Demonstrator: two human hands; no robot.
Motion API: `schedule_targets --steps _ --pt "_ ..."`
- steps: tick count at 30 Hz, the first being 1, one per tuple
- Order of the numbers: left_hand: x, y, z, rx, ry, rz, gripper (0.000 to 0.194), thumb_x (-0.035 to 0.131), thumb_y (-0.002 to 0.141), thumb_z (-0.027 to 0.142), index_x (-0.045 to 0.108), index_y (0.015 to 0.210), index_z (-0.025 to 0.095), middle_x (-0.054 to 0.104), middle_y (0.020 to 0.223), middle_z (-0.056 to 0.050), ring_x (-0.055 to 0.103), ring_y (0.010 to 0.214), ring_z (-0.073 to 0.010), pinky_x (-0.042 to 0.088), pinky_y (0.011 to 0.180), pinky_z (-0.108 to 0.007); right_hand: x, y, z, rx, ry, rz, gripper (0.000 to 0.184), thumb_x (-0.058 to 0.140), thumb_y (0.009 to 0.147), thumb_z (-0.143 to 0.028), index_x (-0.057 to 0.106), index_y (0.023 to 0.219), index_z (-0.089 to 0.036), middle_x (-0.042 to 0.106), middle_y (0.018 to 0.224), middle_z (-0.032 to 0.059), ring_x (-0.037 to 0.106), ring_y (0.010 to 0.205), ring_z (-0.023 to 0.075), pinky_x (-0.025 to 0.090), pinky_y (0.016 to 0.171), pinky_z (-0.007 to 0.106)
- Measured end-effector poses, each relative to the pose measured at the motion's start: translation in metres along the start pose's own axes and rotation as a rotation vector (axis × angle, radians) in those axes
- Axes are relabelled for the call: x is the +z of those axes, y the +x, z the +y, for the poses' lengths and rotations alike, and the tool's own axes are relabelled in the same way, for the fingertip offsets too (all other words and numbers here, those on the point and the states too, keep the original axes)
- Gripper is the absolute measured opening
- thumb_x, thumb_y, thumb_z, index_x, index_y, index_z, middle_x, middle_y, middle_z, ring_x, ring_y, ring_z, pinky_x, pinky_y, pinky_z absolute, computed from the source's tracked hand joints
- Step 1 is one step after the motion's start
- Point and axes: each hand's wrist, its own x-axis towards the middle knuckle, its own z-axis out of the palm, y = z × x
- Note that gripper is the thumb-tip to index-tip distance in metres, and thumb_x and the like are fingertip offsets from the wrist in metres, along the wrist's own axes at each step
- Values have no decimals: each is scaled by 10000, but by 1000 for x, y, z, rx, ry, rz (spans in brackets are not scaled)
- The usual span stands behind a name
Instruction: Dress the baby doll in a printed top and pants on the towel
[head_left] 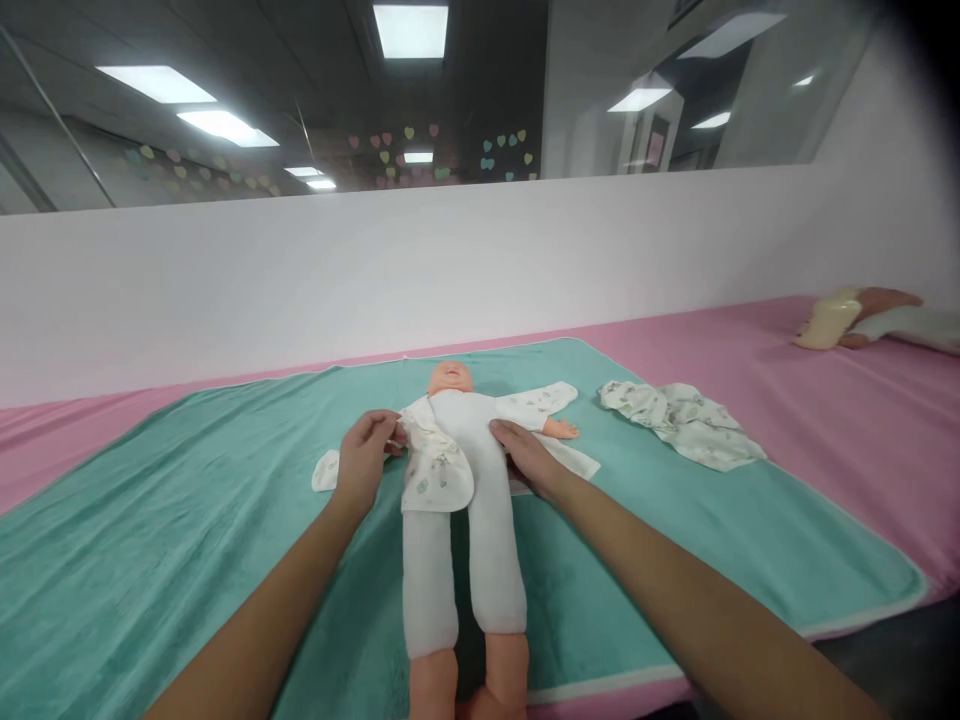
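A baby doll (486,520) with a white cloth body lies on its back, head away from me and legs toward me. It is partly dressed in a white printed baby shirt (439,475). One front panel lies across the torso; the other side is spread out under the doll's arm on the right. The sleeve on the right covers only part of the outstretched arm. My left hand (366,450) is closed, its fingers curled on the shirt at the doll's left-side shoulder and arm. My right hand (525,455) rests with extended fingers against the torso's right side, thumb hidden.
A crumpled printed white garment (686,425) lies right of the doll on the teal blanket (225,520). Pink cloth (735,345) covers the surface beneath. Another doll (870,318) lies at far right. Behind stands a white wall (300,290) with glass above.
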Motion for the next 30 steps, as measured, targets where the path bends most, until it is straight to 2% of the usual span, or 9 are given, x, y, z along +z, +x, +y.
schedule_targets --steps 2,4,7,12,17,21,25,27,30 --pt "-2 3 -15 100 314 7 225 505 811 372 601 921 201 618 921 -53 563 866 -207 452 822 -349 -8 5 -1 -40 -86 -35 400 522 792 -553 603 976 -207 642 955 52 612 746 174 530 601 294" --pt "-1 2 -24 235 496 -69 255 459 842 374 614 957 208 609 1054 -71 533 1014 -233 392 949 -382 -16 10 0 -97 -261 -15 299 472 838 -466 587 902 -198 640 852 36 608 673 150 517 582 272" --pt "7 0 -21 334 556 -115 308 404 878 383 609 1019 200 582 1153 -78 501 1111 -234 353 1011 -370 -24 15 2 -172 -560 55 206 413 854 -308 583 847 -192 645 785 32 607 664 152 497 622 281" --pt "32 2 5 283 577 -234 414 354 905 416 574 1187 208 514 1309 -58 466 1192 -233 321 1054 -362 -30 14 -3 -264 -791 170 195 440 813 -204 635 815 -193 664 924 68 577 909 218 409 845 346" --pt "69 10 34 256 752 -386 472 348 898 481 537 1261 246 447 1384 1 382 1279 -224 253 1102 -357 -31 12 -3 -265 -944 159 269 465 782 -153 640 986 -157 636 1085 120 536 1048 249 334 947 373" --pt "104 31 50 283 849 -543 478 308 909 512 540 1252 273 537 1298 13 460 1212 -216 329 1048 -337 -30 12 2 -291 -1110 161 487 494 781 -198 485 1267 -168 497 1318 121 366 1256 261 172 1064 445" --pt "143 61 44 343 1000 -598 514 409 875 464 446 1325 217 463 1368 -35 425 1241 -233 337 1031 -345 -33 14 3 -290 -1290 223 603 456 813 -256 316 1393 -168 354 1436 115 187 1354 262 90 1078 515" --pt "163 72 39 389 1062 -668 533 404 876 473 423 1328 190 444 1379 -67 410 1249 -243 340 1020 -346 -36 16 1 -294 -1313 271 607 447 813 -248 310 1398 -157 329 1451 112 133 1369 279 64 1075 535" --pt "191 80 36 440 1149 -743 507 350 890 497 390 1310 216 479 1323 -72 488 1160 -224 423 901 -314 -42 17 -4 -299 -1324 339 593 430 796 -174 346 1383 -157 326 1455 102 106 1374 298 77 1069 534"
